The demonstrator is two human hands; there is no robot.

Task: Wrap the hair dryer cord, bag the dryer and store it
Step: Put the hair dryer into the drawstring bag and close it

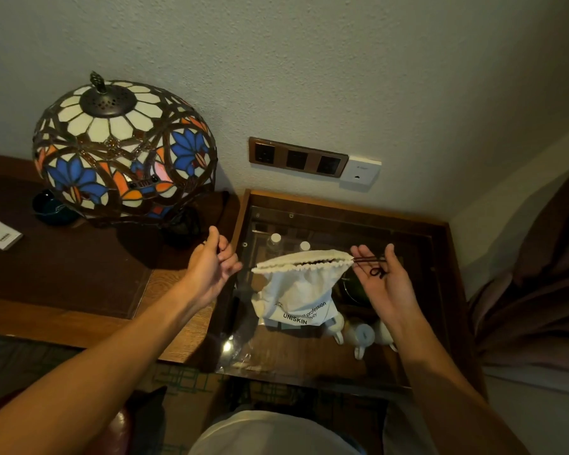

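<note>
Both forearms reach forward from the bottom edge. White drawstring bag [298, 290] hangs between the hands above glass-topped cabinet [447, 290], mouth gathered nearly shut, printed "UNISKIN". Bag bulges; dryer probably inside, not visible. Right hand [383, 280] palm up, fingers spread, dark drawstring [373, 266] lying across palm with its knotted end there, thumb seems to pinch the cord. Left hand [216, 264] at bag's left end, fingers curled; can't tell if it grips the cord there. White cups [362, 336] under the glass. Further left, stained-glass lamp [124, 149] on wooden desk [63, 284]. Socket panel [298, 157] on wall behind.
</note>
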